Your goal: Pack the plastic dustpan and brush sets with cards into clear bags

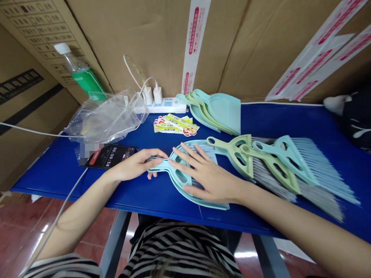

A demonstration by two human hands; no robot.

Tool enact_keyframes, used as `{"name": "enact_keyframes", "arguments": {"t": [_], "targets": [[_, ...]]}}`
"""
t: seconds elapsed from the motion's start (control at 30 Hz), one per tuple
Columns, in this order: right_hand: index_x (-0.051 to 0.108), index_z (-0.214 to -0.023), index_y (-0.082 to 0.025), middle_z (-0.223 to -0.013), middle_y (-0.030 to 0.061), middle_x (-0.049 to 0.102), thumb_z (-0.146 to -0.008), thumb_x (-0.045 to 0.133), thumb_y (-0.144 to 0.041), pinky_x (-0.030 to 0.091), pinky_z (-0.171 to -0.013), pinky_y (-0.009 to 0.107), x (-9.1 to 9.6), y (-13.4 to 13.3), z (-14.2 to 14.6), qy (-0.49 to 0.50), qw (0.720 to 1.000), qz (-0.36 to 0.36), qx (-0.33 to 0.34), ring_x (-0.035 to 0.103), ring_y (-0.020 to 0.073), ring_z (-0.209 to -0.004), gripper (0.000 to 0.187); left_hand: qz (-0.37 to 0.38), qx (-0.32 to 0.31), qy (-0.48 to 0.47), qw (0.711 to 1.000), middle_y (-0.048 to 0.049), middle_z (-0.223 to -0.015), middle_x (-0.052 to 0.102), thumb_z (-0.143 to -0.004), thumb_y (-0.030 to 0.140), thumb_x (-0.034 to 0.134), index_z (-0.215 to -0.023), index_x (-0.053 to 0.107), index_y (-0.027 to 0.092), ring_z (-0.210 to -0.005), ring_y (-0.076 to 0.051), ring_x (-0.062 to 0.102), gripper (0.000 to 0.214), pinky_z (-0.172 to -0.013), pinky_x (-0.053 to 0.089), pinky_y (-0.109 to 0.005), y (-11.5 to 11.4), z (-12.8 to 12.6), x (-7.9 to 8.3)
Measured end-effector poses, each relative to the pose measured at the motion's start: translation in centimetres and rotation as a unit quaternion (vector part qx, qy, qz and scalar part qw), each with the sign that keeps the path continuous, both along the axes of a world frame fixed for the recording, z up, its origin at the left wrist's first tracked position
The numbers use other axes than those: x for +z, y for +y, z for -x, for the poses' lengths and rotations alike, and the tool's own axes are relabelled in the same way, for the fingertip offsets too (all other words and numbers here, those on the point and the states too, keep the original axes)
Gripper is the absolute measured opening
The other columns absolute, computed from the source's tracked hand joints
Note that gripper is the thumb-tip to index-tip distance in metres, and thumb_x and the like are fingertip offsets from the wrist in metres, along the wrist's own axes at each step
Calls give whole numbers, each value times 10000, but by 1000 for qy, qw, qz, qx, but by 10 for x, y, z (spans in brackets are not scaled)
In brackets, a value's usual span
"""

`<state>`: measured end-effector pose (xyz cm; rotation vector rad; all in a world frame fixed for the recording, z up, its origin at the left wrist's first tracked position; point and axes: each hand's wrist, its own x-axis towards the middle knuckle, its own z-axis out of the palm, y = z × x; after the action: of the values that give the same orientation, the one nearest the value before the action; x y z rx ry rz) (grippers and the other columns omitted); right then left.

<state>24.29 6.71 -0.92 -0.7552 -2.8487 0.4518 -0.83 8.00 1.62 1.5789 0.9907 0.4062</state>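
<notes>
A light-blue dustpan [182, 190] lies on the blue table near its front edge, with a matching light-blue brush [180, 156] nested in it. My left hand [142, 164] is closed round both handles, thumb on top. Spread flat over the brush, my right hand [207, 175] presses on its head and bristles, hiding part of them. Just right of that hand, several loose brushes overlap: a green brush [232, 150], another green brush [271, 168] and a light-blue brush [292, 158], their bristles pointing right.
Several stacked dustpans [224, 110] lie at the back, near printed labels [175, 125]. A power strip [165, 106] with white chargers stands against the cardboard boxes [150, 34]. At left are a clear plastic bag [104, 119], a bottle [84, 75] and a phone [111, 156]. A cable [62, 210] hangs over the front edge.
</notes>
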Motion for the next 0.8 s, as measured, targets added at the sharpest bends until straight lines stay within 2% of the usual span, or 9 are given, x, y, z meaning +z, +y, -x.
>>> {"name": "enact_keyframes", "arguments": {"t": [0.2,0.4,0.67,0.8], "targets": [[256,-1560,-172,-1633,164,145,-1000,417,-449,116,-1154,679,0,0,0,0,1000,3,3,-17,364,-1498,646,0,3,-3,1000,28,-698,576,-883,475,588,-1043,579,150,-564,-97,559,362,-486,493,-215,0,0,0],[238,-1566,-219,-1633,152,164,-992,441,-452,128,-1151,681,-1,-1,-1,8,1000,4,-2,-2,353,-1502,653,10,12,5,1000,29,-712,576,-867,483,611,-1077,579,153,-561,-93,562,392,-488,498,-220,0,0,0],[251,-1562,-171,-1630,173,135,-1003,411,-460,124,-1150,684,2,-2,1,-8,1000,17,-3,-17,362,-1498,649,10,17,-1,1000,36,-722,569,-848,491,632,-1049,554,157,-528,-80,548,397,-481,501,-219,0,-3,0],[268,-1556,-167,-1628,177,137,-995,438,-449,136,-1141,696,1,-2,2,-17,1000,17,-4,8,382,-1494,651,-2,33,3,999,13,-806,581,-834,473,649,-1015,549,166,-537,-68,537,370,-472,489,-208,-2,-4,-1]]}}
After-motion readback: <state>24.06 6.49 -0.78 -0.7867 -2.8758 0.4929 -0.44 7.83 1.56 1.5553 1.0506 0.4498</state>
